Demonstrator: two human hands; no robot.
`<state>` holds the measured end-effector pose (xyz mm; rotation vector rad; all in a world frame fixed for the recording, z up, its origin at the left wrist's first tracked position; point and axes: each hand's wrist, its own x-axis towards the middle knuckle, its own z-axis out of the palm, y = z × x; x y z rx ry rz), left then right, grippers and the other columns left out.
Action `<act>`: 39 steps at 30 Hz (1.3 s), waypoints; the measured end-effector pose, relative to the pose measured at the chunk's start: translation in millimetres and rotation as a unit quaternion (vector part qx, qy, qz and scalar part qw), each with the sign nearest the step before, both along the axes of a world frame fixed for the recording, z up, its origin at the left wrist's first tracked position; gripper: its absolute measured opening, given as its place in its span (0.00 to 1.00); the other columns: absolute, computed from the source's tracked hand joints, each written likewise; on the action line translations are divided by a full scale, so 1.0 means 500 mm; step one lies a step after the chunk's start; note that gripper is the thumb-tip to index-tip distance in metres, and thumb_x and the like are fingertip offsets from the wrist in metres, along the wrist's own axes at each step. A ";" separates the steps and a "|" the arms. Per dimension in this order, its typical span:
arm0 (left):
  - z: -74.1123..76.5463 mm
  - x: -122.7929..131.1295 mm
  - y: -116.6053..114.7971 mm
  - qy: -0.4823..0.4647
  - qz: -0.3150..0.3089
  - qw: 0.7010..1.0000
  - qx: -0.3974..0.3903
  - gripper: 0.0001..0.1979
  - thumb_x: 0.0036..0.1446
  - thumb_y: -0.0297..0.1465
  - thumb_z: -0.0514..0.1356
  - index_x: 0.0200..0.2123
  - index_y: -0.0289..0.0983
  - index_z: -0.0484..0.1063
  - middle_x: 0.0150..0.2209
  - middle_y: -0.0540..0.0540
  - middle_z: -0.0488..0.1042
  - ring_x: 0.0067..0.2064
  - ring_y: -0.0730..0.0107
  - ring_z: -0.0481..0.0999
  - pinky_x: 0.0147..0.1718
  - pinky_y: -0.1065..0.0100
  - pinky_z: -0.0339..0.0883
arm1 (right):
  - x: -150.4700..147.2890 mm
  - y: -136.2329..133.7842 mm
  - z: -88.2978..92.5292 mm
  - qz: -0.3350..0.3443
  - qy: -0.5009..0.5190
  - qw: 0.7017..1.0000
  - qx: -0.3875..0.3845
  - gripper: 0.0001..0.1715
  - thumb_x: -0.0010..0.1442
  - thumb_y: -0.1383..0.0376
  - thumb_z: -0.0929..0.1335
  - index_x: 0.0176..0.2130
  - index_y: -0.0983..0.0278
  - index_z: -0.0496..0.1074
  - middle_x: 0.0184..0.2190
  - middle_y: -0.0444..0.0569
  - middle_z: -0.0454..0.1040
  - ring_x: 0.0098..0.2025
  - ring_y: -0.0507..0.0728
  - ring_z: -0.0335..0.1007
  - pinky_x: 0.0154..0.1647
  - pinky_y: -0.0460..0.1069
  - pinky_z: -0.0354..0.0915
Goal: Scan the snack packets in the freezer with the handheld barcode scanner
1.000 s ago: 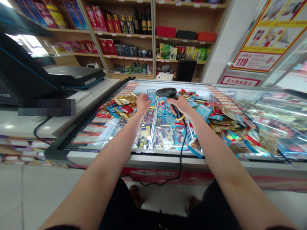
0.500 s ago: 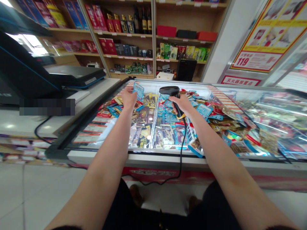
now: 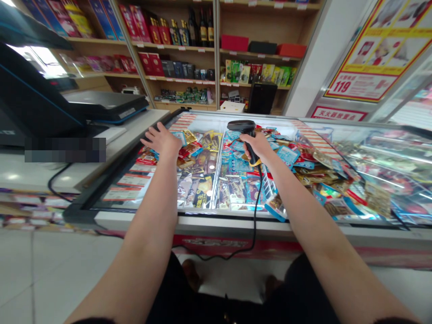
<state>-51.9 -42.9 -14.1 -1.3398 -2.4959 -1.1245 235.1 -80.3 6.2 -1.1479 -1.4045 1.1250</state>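
My left hand (image 3: 162, 138) is open with its fingers spread, over the left end of the freezer's glass top. Beside and beneath it lies a pile of small snack packets (image 3: 191, 147), red, blue and gold. My right hand (image 3: 259, 145) is wrapped round the handle of a black and yellow barcode scanner (image 3: 241, 127), whose head points left. From the grip a black cable (image 3: 257, 202) hangs over the freezer's front edge. Right of the scanner, a larger heap of snack packets (image 3: 303, 164) is spread on the glass.
The chest freezer (image 3: 216, 221) holds wrapped ice creams (image 3: 202, 184) in wire baskets under the glass. At left, a counter (image 3: 43, 175) bears a black scale (image 3: 111, 105). Shelves (image 3: 182, 49) with bottles and boxes stand behind. A walled poster (image 3: 374, 58) is at right.
My left hand has let go of a blue packet and moved left, its fingers now spread. My right hand, still holding the scanner, has shifted slightly right.
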 end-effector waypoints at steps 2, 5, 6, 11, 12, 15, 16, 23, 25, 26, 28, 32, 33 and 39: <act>-0.004 0.000 0.000 -0.014 -0.025 1.000 0.002 0.37 0.50 0.36 0.70 0.63 0.35 0.70 0.68 0.24 0.64 0.73 0.26 0.56 0.71 0.26 0.33 | 0.002 0.003 -0.001 -0.001 0.004 1.000 0.001 0.16 0.62 0.63 0.74 0.30 0.60 0.64 0.15 0.41 0.68 0.13 0.51 0.61 0.11 0.46 0.58; -0.005 0.006 -0.001 -0.019 -0.043 0.999 0.004 0.33 0.50 0.38 0.69 0.60 0.36 0.73 0.67 0.24 0.66 0.73 0.25 0.55 0.70 0.24 0.31 | 0.005 0.008 -0.004 -0.005 0.008 1.000 0.000 0.14 0.62 0.64 0.73 0.31 0.60 0.65 0.14 0.40 0.68 0.13 0.51 0.61 0.11 0.45 0.59; -0.005 0.010 -0.001 -0.010 -0.044 0.999 0.012 0.33 0.51 0.39 0.68 0.60 0.36 0.72 0.68 0.25 0.65 0.73 0.26 0.54 0.70 0.24 0.30 | 0.006 0.009 -0.005 -0.007 0.009 1.000 -0.001 0.14 0.62 0.65 0.73 0.31 0.60 0.64 0.14 0.40 0.68 0.13 0.51 0.60 0.11 0.45 0.59; -0.005 0.062 0.006 0.046 -0.114 0.991 0.049 0.32 0.56 0.37 0.66 0.63 0.37 0.71 0.70 0.29 0.64 0.73 0.32 0.56 0.72 0.30 0.35 | 0.011 0.019 -0.010 -0.025 0.006 1.000 0.005 0.15 0.63 0.66 0.70 0.27 0.59 0.63 0.14 0.42 0.67 0.13 0.51 0.60 0.12 0.46 0.59; -0.009 0.078 0.009 0.054 -0.145 0.987 0.050 0.30 0.57 0.36 0.65 0.63 0.38 0.71 0.69 0.30 0.66 0.72 0.34 0.58 0.73 0.33 0.38 | 0.012 0.021 -0.011 -0.029 0.007 1.000 0.006 0.15 0.64 0.66 0.70 0.27 0.59 0.63 0.14 0.42 0.67 0.12 0.51 0.60 0.12 0.46 0.59; -0.030 0.130 0.016 0.074 -0.257 0.963 0.032 0.24 0.62 0.33 0.61 0.61 0.39 0.75 0.64 0.33 0.72 0.67 0.41 0.69 0.70 0.42 0.55 | 0.014 0.026 -0.014 -0.037 0.007 0.999 0.009 0.15 0.63 0.66 0.70 0.27 0.59 0.64 0.14 0.41 0.68 0.12 0.51 0.60 0.12 0.46 0.59; -0.039 0.148 0.017 0.078 -0.288 0.954 0.021 0.22 0.63 0.32 0.60 0.59 0.39 0.76 0.62 0.35 0.75 0.65 0.44 0.72 0.68 0.45 0.58 | 0.015 0.028 -0.015 -0.038 0.006 0.999 0.010 0.15 0.63 0.65 0.70 0.27 0.59 0.64 0.14 0.41 0.68 0.12 0.51 0.60 0.12 0.46 0.60; -0.085 0.241 0.013 0.024 -0.440 0.897 -0.023 0.18 0.67 0.32 0.59 0.56 0.39 0.81 0.55 0.41 0.83 0.58 0.56 0.80 0.61 0.61 0.68 | 0.016 0.032 -0.015 -0.066 0.015 0.998 0.002 0.15 0.63 0.66 0.70 0.26 0.60 0.64 0.14 0.41 0.67 0.12 0.52 0.61 0.11 0.46 0.59; -0.088 0.251 0.019 -0.019 -0.442 0.896 -0.037 0.16 0.66 0.31 0.60 0.53 0.39 0.83 0.52 0.42 0.84 0.54 0.57 0.82 0.57 0.63 0.71 | 0.015 0.031 -0.014 -0.071 0.017 0.997 -0.001 0.15 0.63 0.66 0.70 0.26 0.60 0.64 0.14 0.42 0.67 0.12 0.52 0.61 0.11 0.46 0.59; -0.089 0.253 0.024 -0.036 -0.436 0.898 -0.042 0.15 0.65 0.31 0.60 0.51 0.40 0.84 0.51 0.42 0.85 0.53 0.57 0.83 0.56 0.64 0.71 | 0.014 0.031 -0.014 -0.071 0.016 0.997 -0.001 0.15 0.63 0.66 0.70 0.26 0.60 0.64 0.14 0.42 0.67 0.12 0.52 0.61 0.11 0.46 0.59; -0.092 0.256 0.034 -0.066 -0.419 0.904 -0.043 0.14 0.63 0.31 0.61 0.47 0.41 0.86 0.48 0.43 0.86 0.52 0.56 0.84 0.54 0.63 0.72 | 0.013 0.030 -0.013 -0.070 0.011 0.998 0.001 0.16 0.63 0.66 0.70 0.26 0.60 0.64 0.14 0.42 0.67 0.12 0.52 0.62 0.11 0.46 0.59; -0.097 0.263 0.050 -0.124 -0.399 0.908 -0.026 0.10 0.59 0.30 0.65 0.41 0.41 0.87 0.43 0.43 0.86 0.50 0.54 0.84 0.52 0.63 0.74 | 0.013 0.029 -0.012 -0.071 0.009 0.997 0.005 0.16 0.63 0.66 0.70 0.26 0.60 0.64 0.13 0.42 0.67 0.12 0.52 0.62 0.11 0.46 0.59; -0.097 0.266 0.052 -0.140 -0.399 0.906 -0.021 0.09 0.58 0.30 0.65 0.39 0.40 0.86 0.43 0.42 0.86 0.49 0.54 0.85 0.51 0.63 0.74 | 0.013 0.028 -0.012 -0.070 0.009 0.997 0.005 0.15 0.63 0.66 0.70 0.26 0.60 0.64 0.13 0.42 0.67 0.12 0.52 0.62 0.11 0.46 0.58; -0.082 0.262 0.058 -0.208 -0.379 0.900 0.055 0.05 0.55 0.31 0.68 0.33 0.36 0.84 0.35 0.41 0.85 0.43 0.55 0.84 0.46 0.63 0.74 | 0.013 0.025 -0.009 -0.075 0.009 0.997 -0.001 0.14 0.61 0.64 0.71 0.28 0.59 0.64 0.14 0.41 0.67 0.13 0.51 0.61 0.12 0.45 0.59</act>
